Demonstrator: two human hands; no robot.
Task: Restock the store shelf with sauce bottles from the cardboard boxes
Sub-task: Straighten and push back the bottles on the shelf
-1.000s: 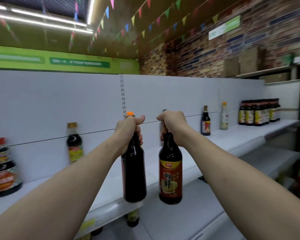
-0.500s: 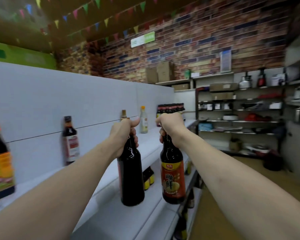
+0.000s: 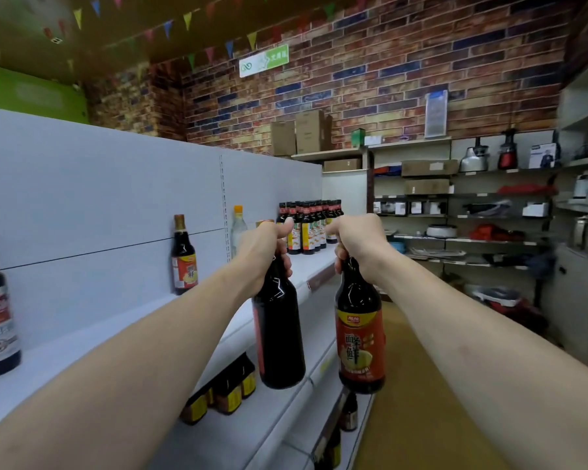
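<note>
Sauce bottles (image 3: 279, 334) hang just off the shelf (image 3: 82, 351) front edge, one neck gripped in each fist, left hand (image 3: 265, 252) and right hand (image 3: 357, 242). We have turned along the shelf toward its far-end row (image 3: 306, 225) (placement likely next).

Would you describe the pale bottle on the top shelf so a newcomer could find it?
Start at the top shelf on the left. Near its far end, just before the cluster of dark bottles, stands the pale bottle. It alone is clear, with an orange cap.
</note>
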